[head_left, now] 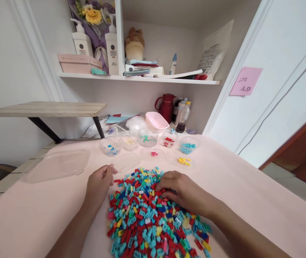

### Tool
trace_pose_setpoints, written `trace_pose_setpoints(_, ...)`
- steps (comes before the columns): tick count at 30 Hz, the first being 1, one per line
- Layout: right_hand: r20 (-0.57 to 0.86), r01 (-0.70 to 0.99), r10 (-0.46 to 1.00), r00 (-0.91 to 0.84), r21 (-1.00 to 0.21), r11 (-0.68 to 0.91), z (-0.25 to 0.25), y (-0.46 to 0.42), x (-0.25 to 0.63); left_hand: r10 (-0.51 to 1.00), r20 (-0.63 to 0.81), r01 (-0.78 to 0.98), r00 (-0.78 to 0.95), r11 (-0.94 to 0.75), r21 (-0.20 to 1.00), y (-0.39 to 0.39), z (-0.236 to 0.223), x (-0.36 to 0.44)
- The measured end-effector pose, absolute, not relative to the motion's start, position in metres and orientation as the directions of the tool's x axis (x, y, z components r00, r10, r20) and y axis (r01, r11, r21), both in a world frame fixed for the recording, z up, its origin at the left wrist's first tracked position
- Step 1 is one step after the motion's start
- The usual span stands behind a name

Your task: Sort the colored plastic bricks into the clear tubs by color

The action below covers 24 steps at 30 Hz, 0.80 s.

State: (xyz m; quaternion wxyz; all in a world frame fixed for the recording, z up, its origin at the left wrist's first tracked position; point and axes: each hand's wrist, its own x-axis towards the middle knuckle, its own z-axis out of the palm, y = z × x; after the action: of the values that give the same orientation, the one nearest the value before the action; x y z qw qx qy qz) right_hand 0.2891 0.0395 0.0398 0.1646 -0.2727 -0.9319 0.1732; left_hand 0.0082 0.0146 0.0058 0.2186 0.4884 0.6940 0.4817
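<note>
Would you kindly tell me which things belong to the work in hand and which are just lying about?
Seemingly in use:
brick pile, touched by the right hand
clear tub of turquoise bricks
yellow bricks beyond the pile

Apparently lying about:
red jug
pink note
pink box

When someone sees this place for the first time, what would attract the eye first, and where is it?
Most likely the heap of small bricks, mainly turquoise and red, at the lower middle of the pink table surface, with the right hand at its upper right side. Next, perhaps, the clear containers behind it, holding small groups by colour. High at the left, the smiling yellow flower also stands out.
</note>
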Motion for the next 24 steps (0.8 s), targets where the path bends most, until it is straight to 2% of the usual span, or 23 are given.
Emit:
trace_pose_setpoints(3,0.236,0.440,0.589,-0.773,-0.469,0.766,0.039,0.040,0.288,0.889,0.168,0.469,-0.425,0.058,0.881,0.015,0.005,0.008)
trace_pose_setpoints(10,0.210,0.409,0.728,-0.653,-0.710,0.572,0.047,0.045,0.292,0.889,0.182,0.473,-0.421,0.044,0.880,0.016,0.004,0.006)
trace_pose_setpoints(17,0.191,0.393,0.896,-0.401,-0.848,0.357,0.041,0.076,0.305,0.881,0.189,0.455,-0.434,0.033,0.890,0.015,0.005,0.006)
trace_pose_setpoints(20,0.208,0.457,0.927,-0.313,-0.823,0.339,0.043,0.101,0.304,0.881,0.190,0.450,-0.433,0.029,0.893,0.015,0.004,0.006)
trace_pose_setpoints(24,0.281,0.629,0.925,-0.254,-0.679,0.379,0.053,0.134,0.295,0.883,0.181,0.445,-0.432,0.034,0.895,0.015,0.003,0.004)
